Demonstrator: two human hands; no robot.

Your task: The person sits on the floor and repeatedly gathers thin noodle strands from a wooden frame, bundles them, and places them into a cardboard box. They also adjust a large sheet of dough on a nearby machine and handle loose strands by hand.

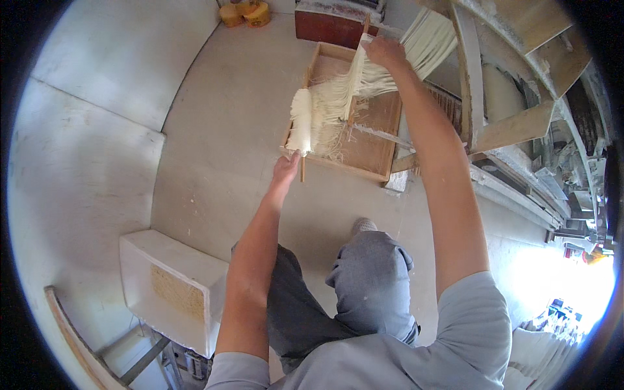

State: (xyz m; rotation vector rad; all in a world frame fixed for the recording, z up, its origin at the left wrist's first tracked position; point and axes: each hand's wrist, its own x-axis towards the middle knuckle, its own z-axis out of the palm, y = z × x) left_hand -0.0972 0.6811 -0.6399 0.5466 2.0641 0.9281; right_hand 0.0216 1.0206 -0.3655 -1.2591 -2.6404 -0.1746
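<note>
Long pale noodles point(426, 49) stretch from the machine at the upper right down across a shallow wooden tray point(364, 170). A thin wooden rod point(303, 173) at the tray's left side carries a bunched roll of cut noodles point(300, 120), and my left hand point(286, 167) grips it near its close end. A second wooden rod point(351, 110) crosses the noodle sheet over the tray. Toward its far end my right hand point(385, 52) is closed on it, with noodles against the fingers. Loose noodle ends hang between the two rods. My right fingertips are partly hidden.
A flour-dusted machine frame point(513, 127) stands along the right. Behind the tray sits a dark red box point(325, 25), with yellow containers point(245, 13) farther left. A white box-like block point(172, 279) stands at lower left, by the pale wall point(97, 130).
</note>
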